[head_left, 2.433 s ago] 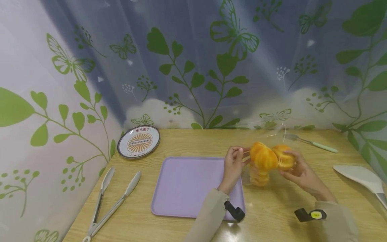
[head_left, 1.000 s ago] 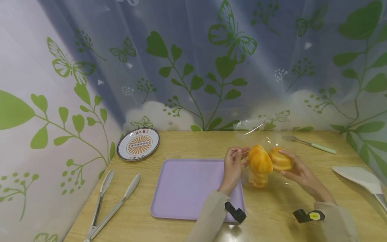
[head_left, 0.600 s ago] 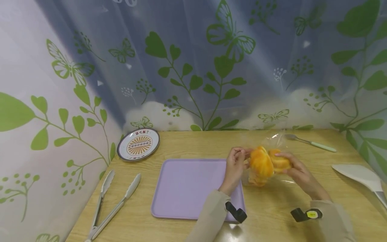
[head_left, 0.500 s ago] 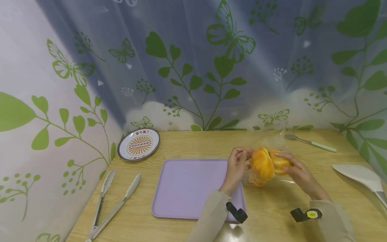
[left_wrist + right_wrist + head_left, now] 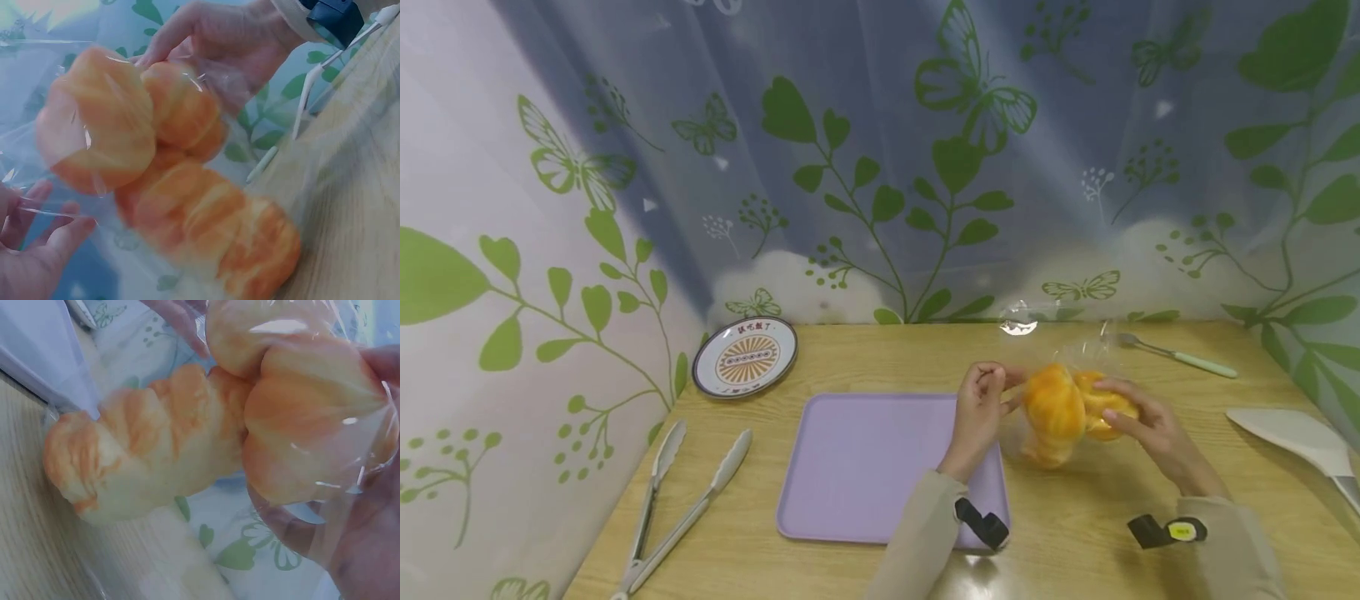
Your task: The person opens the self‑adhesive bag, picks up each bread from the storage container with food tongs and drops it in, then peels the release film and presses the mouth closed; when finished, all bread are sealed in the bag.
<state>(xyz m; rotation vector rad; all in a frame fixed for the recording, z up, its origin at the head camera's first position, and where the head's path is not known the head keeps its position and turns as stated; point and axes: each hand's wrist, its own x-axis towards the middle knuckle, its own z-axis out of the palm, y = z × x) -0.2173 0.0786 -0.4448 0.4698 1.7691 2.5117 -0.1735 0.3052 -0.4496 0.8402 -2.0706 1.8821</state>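
Observation:
Between my hands hangs a clear plastic bag point(image 5: 1021, 320) with bread rolls inside. A segmented round roll point(image 5: 1055, 402) sits nearest my left hand point(image 5: 979, 412), whose thumb and fingers pinch the bag's edge. My right hand point(image 5: 1165, 433) grips another round roll point(image 5: 312, 419) through the film, thumb on one side and fingers on the other. Below these two, a longer twisted loaf point(image 5: 144, 444) slants down in the bag, close over the table in the right wrist view. Glossy film covers all the bread in the left wrist view.
A lilac tray point(image 5: 865, 467) lies left of the bag, partly under my left forearm. Open metal tongs point(image 5: 651, 508) and a patterned plate point(image 5: 745, 357) are at the left. A green-handled fork-like utensil point(image 5: 1202, 363) and a white spatula point(image 5: 1288, 429) lie at the right.
My right hand has shifted slightly right with its roll, and the bag's film has spread upward and left. The lower loaf has swung a little. My left hand keeps its pinch, moving slightly left.

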